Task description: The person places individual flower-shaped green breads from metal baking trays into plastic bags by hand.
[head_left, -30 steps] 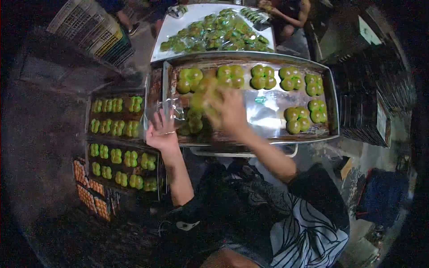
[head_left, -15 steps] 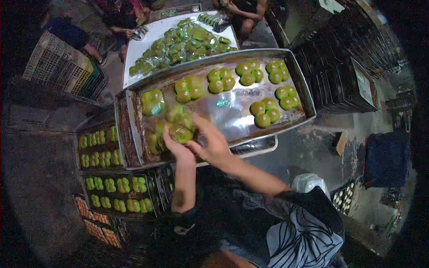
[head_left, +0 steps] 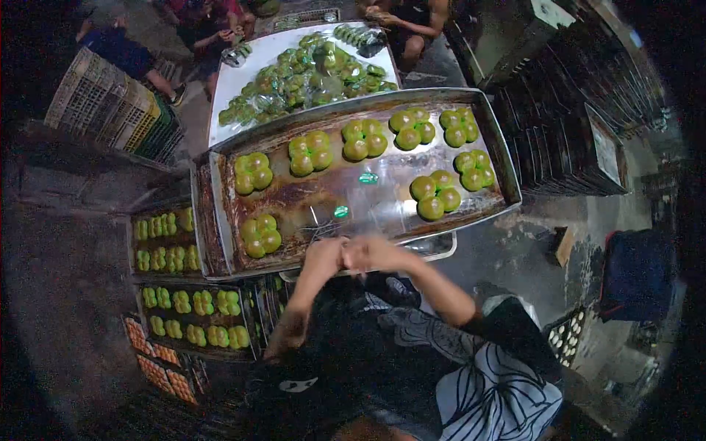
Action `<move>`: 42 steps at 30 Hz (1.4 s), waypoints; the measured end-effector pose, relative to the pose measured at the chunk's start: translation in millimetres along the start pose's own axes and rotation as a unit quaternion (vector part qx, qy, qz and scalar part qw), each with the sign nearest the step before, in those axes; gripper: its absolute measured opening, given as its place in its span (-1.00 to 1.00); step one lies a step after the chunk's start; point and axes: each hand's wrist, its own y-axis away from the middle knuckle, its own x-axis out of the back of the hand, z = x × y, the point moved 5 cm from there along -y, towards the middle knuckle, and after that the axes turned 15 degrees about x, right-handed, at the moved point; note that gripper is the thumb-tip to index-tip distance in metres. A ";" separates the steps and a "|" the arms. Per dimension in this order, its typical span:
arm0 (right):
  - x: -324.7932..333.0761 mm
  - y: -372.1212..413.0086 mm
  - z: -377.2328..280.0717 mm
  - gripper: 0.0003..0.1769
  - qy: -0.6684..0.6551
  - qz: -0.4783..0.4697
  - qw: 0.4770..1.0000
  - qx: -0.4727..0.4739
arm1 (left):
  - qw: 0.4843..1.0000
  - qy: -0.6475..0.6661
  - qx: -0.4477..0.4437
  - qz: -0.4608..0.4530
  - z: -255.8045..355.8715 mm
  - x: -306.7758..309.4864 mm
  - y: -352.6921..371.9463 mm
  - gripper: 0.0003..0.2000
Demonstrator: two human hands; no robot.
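Note:
My left hand (head_left: pixel 325 259) and my right hand (head_left: pixel 373 255) are together over the near edge of a large metal tray (head_left: pixel 287 198). Both are closed, fingertips meeting; what they hold is hidden, and the right is blurred. Clusters of round green buns (head_left: pixel 261 235) stand in the tray, the nearest one left of my left hand. Beyond my hands lies clear plastic film with a green label (head_left: pixel 368 178). A second green label (head_left: pixel 340 211) is closer, beside a few thin strands (head_left: pixel 316 226).
Behind the tray, a white table (head_left: pixel 224 136) bears a heap of bagged green buns (head_left: pixel 309 81). Other people sit around it. Trays of more green buns (head_left: pixel 195 303) are at lower left, stacked crates (head_left: pixel 103 99) at upper left, and dark stacked trays (head_left: pixel 544 132) at right.
The green bun cluster that my hands held over the tray's left part no longer shows. Both hands have moved right and toward me, to the near edge, and closed together.

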 end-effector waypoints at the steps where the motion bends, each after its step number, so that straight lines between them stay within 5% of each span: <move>1: -17.0 26.0 26.1 -0.70 0.005 -0.023 0.995 -0.094 | 0.996 -0.021 -0.076 0.029 -2.6 -11.8 -2.4 -0.76; 2: -22.2 36.2 26.5 -0.71 0.183 -0.009 0.983 0.029 | 0.986 -0.043 -0.150 0.058 -6.3 -24.2 -2.9 -0.76; 4: -26.4 39.7 25.8 -0.71 0.179 0.041 0.983 -0.009 | 0.988 -0.010 -0.145 0.052 -6.9 -20.1 -5.1 -0.79; 6: -12.4 44.6 17.1 -0.74 0.307 0.230 0.923 -0.036 | 0.988 0.017 -0.148 0.041 1.9 -8.4 -4.8 -0.81; 8: -9.1 39.1 10.1 -0.80 0.387 0.317 0.865 0.029 | 0.986 0.138 -0.005 -0.096 15.8 9.3 7.3 -0.87; 10: -15.3 35.5 19.7 -0.83 0.385 0.341 0.855 0.070 | 0.988 0.138 0.010 -0.076 21.1 12.5 12.7 -0.86; 11: -17.2 36.1 25.0 -0.83 0.389 0.336 0.855 0.070 | 0.982 0.185 -0.011 0.024 22.3 21.9 15.7 -0.87; 13: -22.1 24.4 19.2 -0.80 0.290 0.330 0.895 0.079 | 0.938 0.278 -0.036 0.204 20.7 42.3 25.9 -0.89; 14: -17.7 17.7 12.4 -0.80 0.290 0.320 0.898 0.079 | 0.936 0.281 -0.029 0.210 20.9 43.6 30.3 -0.89; 16: -18.8 -7.8 9.1 -0.68 0.019 0.116 0.973 -0.201 | 0.890 0.290 -0.069 0.346 20.0 56.1 49.1 -0.93; 17: -18.4 -26.5 18.5 -0.61 -0.284 0.065 0.952 -0.099 | 0.882 0.276 -0.143 0.354 20.8 53.0 59.3 -0.99; 18: -14.5 -40.4 20.9 -0.53 -0.557 0.012 0.830 0.011 | 0.882 0.276 -0.136 0.356 13.8 52.6 64.5 -0.99; 19: -28.8 -57.9 5.5 -0.53 -0.559 0.010 0.829 0.006 | 0.876 0.305 -0.141 0.346 7.4 52.9 67.8 -0.98; 20: -41.9 -83.1 -20.7 -0.49 -0.496 0.169 0.850 0.058 | 0.869 0.335 -0.143 0.336 0.8 52.7 71.0 -0.95; 21: -49.5 -97.9 -35.7 -0.46 -0.416 0.319 0.845 0.108 | 0.816 0.469 -0.097 0.325 -26.3 47.3 62.0 -0.72; 22: -72.3 -105.8 -39.6 -0.37 -0.464 0.253 0.837 0.143 | 0.665 0.651 -0.067 0.361 -40.2 52.9 62.0 -0.50; 24: -115.7 -120.7 27.1 -0.39 -0.619 0.144 0.772 0.003 | 0.446 0.895 0.009 0.014 -110.9 24.4 45.1 -0.43; 26: -135.6 -131.2 43.4 -0.50 -0.362 0.036 0.924 -0.120 | 0.567 0.801 0.164 0.100 -162.9 48.8 64.3 -0.47; 27: -122.1 -151.8 43.1 -0.54 -0.009 -0.057 0.998 0.003 | 0.519 0.811 0.154 0.222 -187.0 63.9 71.0 -0.47; 28: -111.3 -172.9 53.9 -0.46 0.217 -0.058 0.968 0.110 | 0.464 0.807 0.139 0.339 -207.1 76.3 79.5 -0.46; 29: -106.5 -189.1 46.2 -0.42 0.452 -0.102 0.861 0.210 | 0.479 0.770 0.146 0.395 -219.3 90.4 89.8 -0.50; 30: -108.7 -192.9 43.8 -0.38 0.655 -0.139 0.686 0.287 | 0.492 0.732 0.153 0.447 -228.7 101.9 103.3 -0.53; 31: -113.6 -195.0 51.9 -0.38 0.658 -0.133 0.687 0.278 | 0.481 0.770 0.058 0.415 -236.7 105.8 108.4 -0.53; 32: -118.3 -202.6 63.7 -0.38 0.622 -0.091 0.748 0.215 | 0.464 0.800 -0.037 0.379 -238.5 113.2 112.9 -0.54; 33: -116.5 -208.6 73.7 -0.38 0.581 -0.045 0.798 0.155 | 0.468 0.802 -0.040 0.370 -243.9 119.2 109.1 -0.54; 34: -126.4 -197.8 61.6 -0.38 0.585 -0.036 0.796 0.151 | 0.433 0.811 -0.019 0.393 -245.9 127.3 109.1 -0.53; 36: -139.1 -163.2 -3.8 -0.47 0.473 0.130 0.839 0.234 | 0.359 0.827 0.023 0.433 -243.7 135.2 103.5 -0.51; 37: -136.2 -160.1 -22.9 -0.47 0.478 0.137 0.837 0.229 | 0.431 0.827 -0.109 0.343 -244.2 124.8 86.3 -0.52; 39: -140.7 -143.8 -58.4 -0.55 0.520 0.128 0.776 0.333 | 0.474 0.833 -0.075 0.277 -179.1 117.6 72.6 -0.53; 40: -133.6 -134.2 -62.7 -0.55 0.529 0.137 0.770 0.329 | 0.511 0.829 -0.051 0.220 -143.7 119.0 60.6 -0.54; 42: -123.0 -111.9 -72.4 -0.57 0.495 0.184 0.776 0.344 | 0.505 0.850 -0.095 0.115 -110.3 115.6 42.5 -0.54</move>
